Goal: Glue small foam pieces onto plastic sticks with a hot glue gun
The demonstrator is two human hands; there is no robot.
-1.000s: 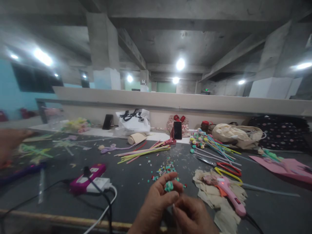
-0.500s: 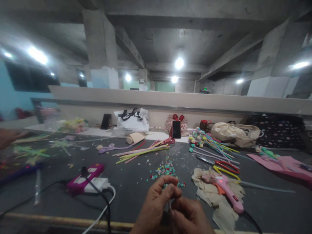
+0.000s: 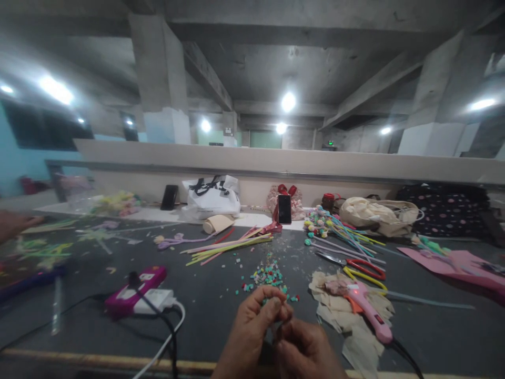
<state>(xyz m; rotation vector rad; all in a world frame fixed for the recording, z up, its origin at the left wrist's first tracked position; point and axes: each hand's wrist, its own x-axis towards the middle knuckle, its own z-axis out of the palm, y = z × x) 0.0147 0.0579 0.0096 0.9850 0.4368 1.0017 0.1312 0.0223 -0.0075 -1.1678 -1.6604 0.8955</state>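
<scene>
My left hand (image 3: 254,329) is closed in a pinch at the bottom centre, just in front of a scatter of small teal, red and white pieces (image 3: 268,273). Close against it on the right, my right hand (image 3: 305,347) has its fingers bent together. Something thin and pale shows faintly between the two hands, too small and blurred to name. To the right, a pink glue gun (image 3: 371,313) lies on crumpled beige paper (image 3: 359,345). Scissors (image 3: 355,263) with red and yellow handles rest behind it.
A purple power strip (image 3: 136,295) with cables lies left. Coloured stems (image 3: 232,247), a standing phone (image 3: 284,209), a white bag (image 3: 212,196) and pompom-tipped stems (image 3: 335,229) are farther back. Another person's hand (image 3: 16,223) shows at the left edge.
The whole view has shifted slightly. My hands remain together in nearly the same place, and the thin pale thing between them shows less. The other person's hand has moved a little.
</scene>
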